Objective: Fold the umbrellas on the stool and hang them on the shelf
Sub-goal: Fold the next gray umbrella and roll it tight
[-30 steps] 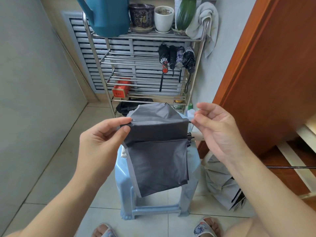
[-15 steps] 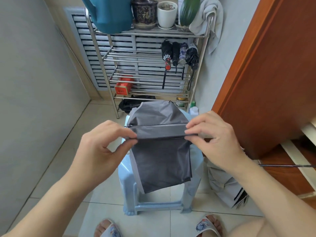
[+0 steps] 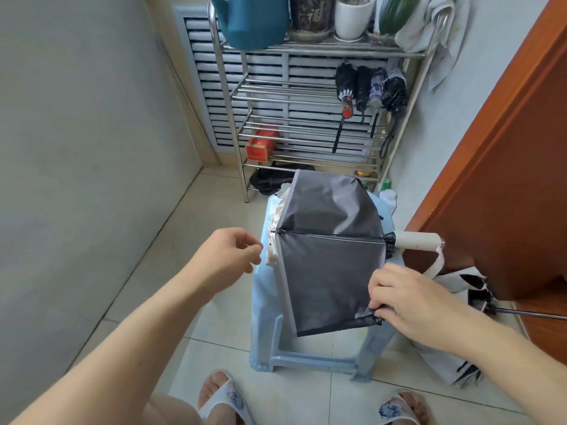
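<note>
- Head view shows the dark grey fabric folding umbrella [image 3: 328, 250] lying across the pale blue plastic stool [image 3: 264, 302], its white handle [image 3: 417, 240] over the stool's right edge.
- Half a second ago both hands pinched one pleat; now the left hand [image 3: 228, 254] has let go and hangs loosely curled, holding nothing, just left of the stool.
- The right hand [image 3: 408, 299] has moved down and now pinches the canopy's near corner.
- I judge that the next pleat begins; hanging on the steel wire shelf [image 3: 306, 96] behind the stool is not yet near.
</note>
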Motion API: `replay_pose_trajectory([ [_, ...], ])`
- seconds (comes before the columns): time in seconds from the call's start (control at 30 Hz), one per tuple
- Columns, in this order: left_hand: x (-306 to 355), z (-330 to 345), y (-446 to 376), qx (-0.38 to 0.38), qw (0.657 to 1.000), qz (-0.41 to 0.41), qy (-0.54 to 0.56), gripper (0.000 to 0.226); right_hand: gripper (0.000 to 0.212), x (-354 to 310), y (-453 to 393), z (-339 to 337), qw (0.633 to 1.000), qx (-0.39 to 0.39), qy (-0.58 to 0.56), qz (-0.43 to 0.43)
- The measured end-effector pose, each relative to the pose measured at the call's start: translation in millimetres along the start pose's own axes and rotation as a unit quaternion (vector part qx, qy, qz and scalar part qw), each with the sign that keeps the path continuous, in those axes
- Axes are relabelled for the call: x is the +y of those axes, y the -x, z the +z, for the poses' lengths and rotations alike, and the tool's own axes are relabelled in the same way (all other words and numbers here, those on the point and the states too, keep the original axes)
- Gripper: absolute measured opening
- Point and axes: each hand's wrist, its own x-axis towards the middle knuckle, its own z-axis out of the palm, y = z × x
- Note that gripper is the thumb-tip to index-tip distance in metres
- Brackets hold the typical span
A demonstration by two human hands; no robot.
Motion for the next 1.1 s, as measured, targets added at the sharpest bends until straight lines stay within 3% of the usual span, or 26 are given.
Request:
replay_pose_trajectory([
  [0.23, 9.0, 17.0, -3.8, -0.014, 0.998, -0.028, 0.055, 0.018, 0.016, -5.4, -12.7, -23.8, 0.979, -0.148, -0.018, 0.136],
  [0.33, 9.9, 21.7, -2.8, 0.012, 0.998, -0.034, 0.052, 0.029, 0.02, -8.3, -13.5, -48.7, 0.964, -0.14, -0.145, 0.175],
  [0.4, 13.0, 23.8, 1.3, -0.02, 0.996, -0.06, 0.067, 0.043, 0.022, -9.0, -10.4, -67.0, 0.936, -0.13, -0.253, 0.21],
  [0.5, 16.3, 29.0, 8.2, -0.077, 0.992, -0.081, 0.057, 0.044, 0.015, -1.2, -3.8, -67.5, 0.893, -0.123, -0.29, 0.321],
  [0.57, 15.4, 32.7, 9.6, -0.071, 0.995, -0.065, 0.037, 0.037, 0.006, 1.6, -1.7, -54.9, 0.829, -0.086, -0.346, 0.432],
  [0.63, 15.7, 34.5, 10.3, -0.053, 0.996, -0.054, 0.048, 0.041, 0.013, -2.4, -3.0, -47.0, 0.764, -0.066, -0.415, 0.489],
  [0.7, 17.6, 33.6, 12.1, -0.033, 0.994, -0.057, 0.088, 0.051, 0.021, -6.3, -5.2, -44.7, 0.733, -0.064, -0.461, 0.496],
  [0.8, 20.0, 33.2, 17.4, -0.033, 0.989, -0.063, 0.128, 0.054, 0.017, -13.2, -6.5, -44.8, 0.719, -0.068, -0.506, 0.472],
  [0.93, 13.0, 38.5, 26.1, -0.067, 0.994, -0.031, 0.078, 0.044, 0.005, -15.5, -3.2, -43.7, 0.681, -0.043, -0.581, 0.444],
  [1.0, 10.4, 41.4, 28.5, -0.067, 0.997, -0.012, 0.032, 0.04, 0.01, -14.4, -1.9, -44.6, 0.667, -0.004, -0.603, 0.438],
  [1.1, 9.3, 40.9, 28.6, -0.054, 0.999, -0.002, -0.009, 0.038, 0.023, -12.8, -1.2, -45.5, 0.702, 0.022, -0.571, 0.425],
])
